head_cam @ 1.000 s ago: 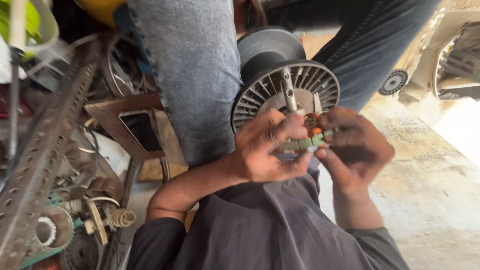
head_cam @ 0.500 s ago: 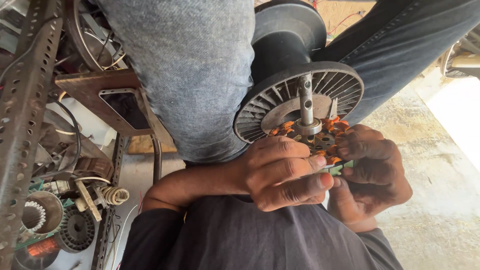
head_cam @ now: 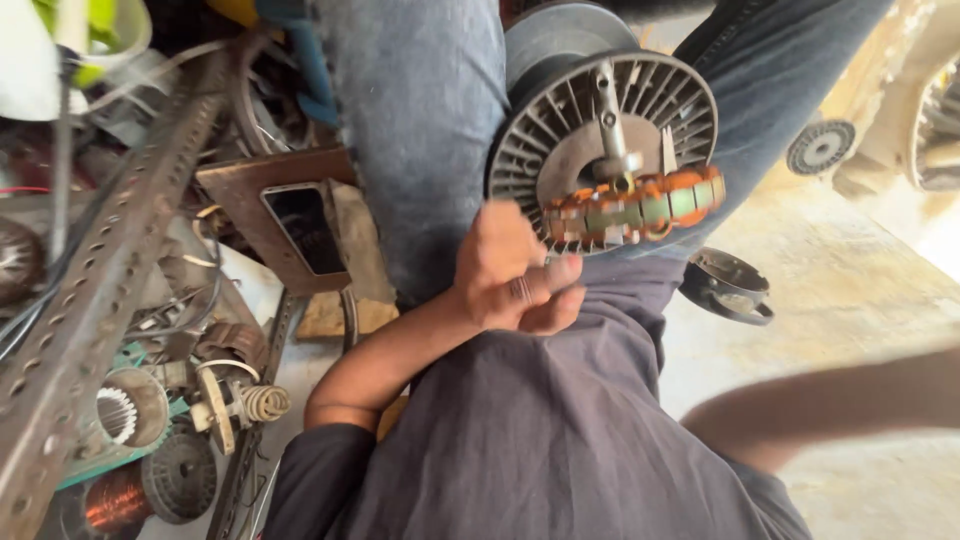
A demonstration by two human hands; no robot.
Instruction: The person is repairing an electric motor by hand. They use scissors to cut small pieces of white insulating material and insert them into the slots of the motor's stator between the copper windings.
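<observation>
A round finned motor rotor with a steel shaft rests against my jeans-clad legs. On the shaft sits a stator ring wound in orange and green. My left hand is just below its left end, with curled fingertips touching the ring's edge. Of my right arm, only a blurred forearm shows at the lower right. It runs off the frame's right edge, so the hand itself is out of view. My dark shirt fills the bottom.
A perforated metal angle bar slants down the left side. Around it lie copper coils, gears, wires and a brown plate. A black round cover lies on the concrete floor. Pale fan parts are at the upper right.
My right hand has let go of the stator ring and swung away to the right, out of the frame. My left hand has slipped down to the ring's left edge.
</observation>
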